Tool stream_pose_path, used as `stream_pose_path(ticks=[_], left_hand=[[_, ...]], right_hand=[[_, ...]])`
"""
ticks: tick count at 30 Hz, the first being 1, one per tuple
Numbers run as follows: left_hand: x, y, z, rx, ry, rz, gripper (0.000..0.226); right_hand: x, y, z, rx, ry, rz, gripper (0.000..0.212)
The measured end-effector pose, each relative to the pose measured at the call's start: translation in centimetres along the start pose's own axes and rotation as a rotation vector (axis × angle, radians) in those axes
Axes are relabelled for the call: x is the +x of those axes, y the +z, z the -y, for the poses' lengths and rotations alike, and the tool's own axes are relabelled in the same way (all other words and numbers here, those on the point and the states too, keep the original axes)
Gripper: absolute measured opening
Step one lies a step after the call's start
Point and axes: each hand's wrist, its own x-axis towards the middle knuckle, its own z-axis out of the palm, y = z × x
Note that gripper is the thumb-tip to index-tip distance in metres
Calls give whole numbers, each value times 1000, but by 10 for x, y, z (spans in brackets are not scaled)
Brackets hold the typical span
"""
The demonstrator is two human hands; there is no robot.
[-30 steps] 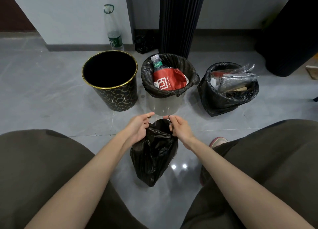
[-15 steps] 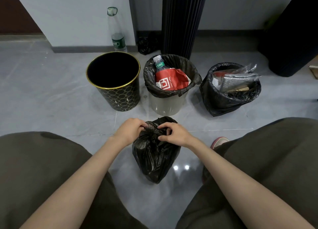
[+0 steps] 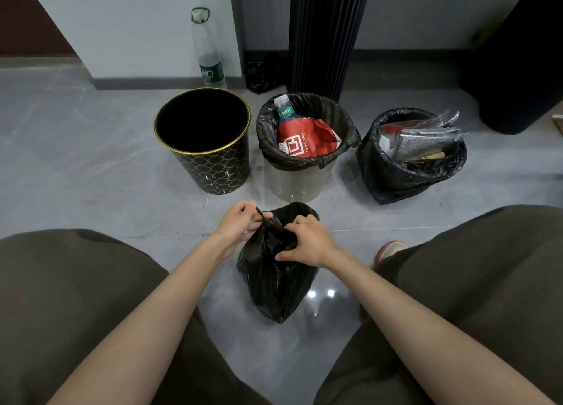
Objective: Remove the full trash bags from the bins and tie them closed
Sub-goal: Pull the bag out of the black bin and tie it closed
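Noted black trash bag (image 3: pixel 275 289) on floor (image 3: pixel 91 176), near of clear bin (image 3: pixel 300 182). Found left grip (image 3: pixel 239 226) pinching its gathered neck, right grip (image 3: pixel 309 246) clenched on same plastic.

Soft indoor light, floor (image 3: pixel 91 176) glare, fisheye edges.

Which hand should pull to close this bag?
Left hand, probably: it pinches the twisted free end of the black trash bag, while the right hand grips the gathered neck, steadying it.

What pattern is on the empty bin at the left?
Black with a gold lattice pattern and gold rim, on the empty bin; seen in the head view.
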Motion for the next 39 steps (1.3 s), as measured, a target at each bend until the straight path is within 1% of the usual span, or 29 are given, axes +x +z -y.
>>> stream_pose_path(ticks=[1,2,4,6,7,8,11,12,14,17,18,20,21,22,23,25,26,28,30,32,34,37,39], left_hand=[[-1,1,0,-1,2,-7,22],[0,1,0,22,15,-25,23],[2,2,0,68,57,-65,24],[4,3,0,69,79,-93,25],[5,2,1,48,71,-98,25],[6,1,1,14,52,-99,26],[8,2,4,-110,-18,-93,25],[8,3,4,-129,-28,-95,25],[8,2,3,-143,-29,-99,25],[9,-2,2,-153,1,-97,14],[9,-5,4,-136,6,-89,24],[7,-10,7,-44,-19,-39,68],[4,-10,10,15,-26,-6,81],[3,-9,13,80,-15,19,85],[2,-7,15,161,19,39,79],[1,-3,17,344,113,95,52],[2,-1,19,381,156,125,42],[5,3,23,348,210,119,27],[8,4,24,324,229,36,17],[13,6,29,264,213,-26,17],[15,8,32,123,152,-47,22],[13,15,32,-103,74,-31,24],[11,23,31,-247,67,-4,24]], right_hand=[[-1,0,2,24,5,11,59],[-2,0,4,54,11,27,62],[-4,2,8,65,7,51,77],[-5,7,11,-12,-11,31,86],[-6,10,11,-49,-7,2,83],[-6,14,12,-78,2,-36,74],[-5,20,10,-143,-7,-133,34],[-4,20,9,-129,-5,-140,30],[0,16,7,-58,16,-138,31],[3,8,6,114,56,-156,25],[4,7,5,157,68,-154,24],[5,6,3,198,83,-132,24],[6,6,2,208,89,-122,25],[7,6,2,217,96,-116,27],[8,6,1,228,99,-113,30],[9,6,1,238,96,-114,37],[10,7,1,234,91,-114,39],[10,7,0,228,73,-115,39],[10,7,0,239,59,-112,41],[12,7,-1,264,53,-107,43],[12,5,-1,278,51,-109,43],[9,4,2,268,71,-47,43],[8,5,3,300,111,13,41]])
